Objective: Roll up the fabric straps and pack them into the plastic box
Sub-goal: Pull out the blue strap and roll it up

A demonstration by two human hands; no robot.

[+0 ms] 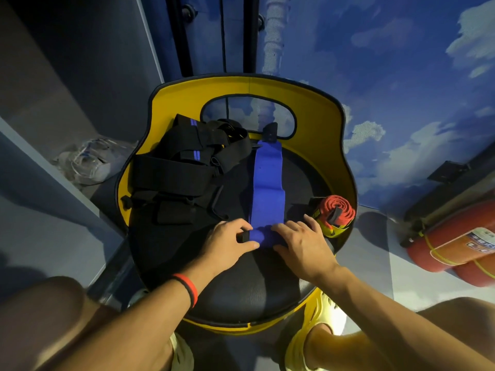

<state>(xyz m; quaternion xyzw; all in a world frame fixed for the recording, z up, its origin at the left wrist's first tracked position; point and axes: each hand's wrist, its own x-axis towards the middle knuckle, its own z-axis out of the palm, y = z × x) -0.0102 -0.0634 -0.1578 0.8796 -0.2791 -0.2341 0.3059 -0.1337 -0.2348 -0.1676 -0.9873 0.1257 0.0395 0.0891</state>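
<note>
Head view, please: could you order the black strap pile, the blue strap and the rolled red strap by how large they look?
1. black strap pile
2. blue strap
3. rolled red strap

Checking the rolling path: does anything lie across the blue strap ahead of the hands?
Nothing visible does. Left hand and right hand hold the blue strap at its roll; the length ahead is bare, black straps left, red roll right.

sky-cloud wall (388, 62) | grey floor (380, 271) | yellow chair (316, 108), blk seat | red extinguishers (455, 245) R
</note>
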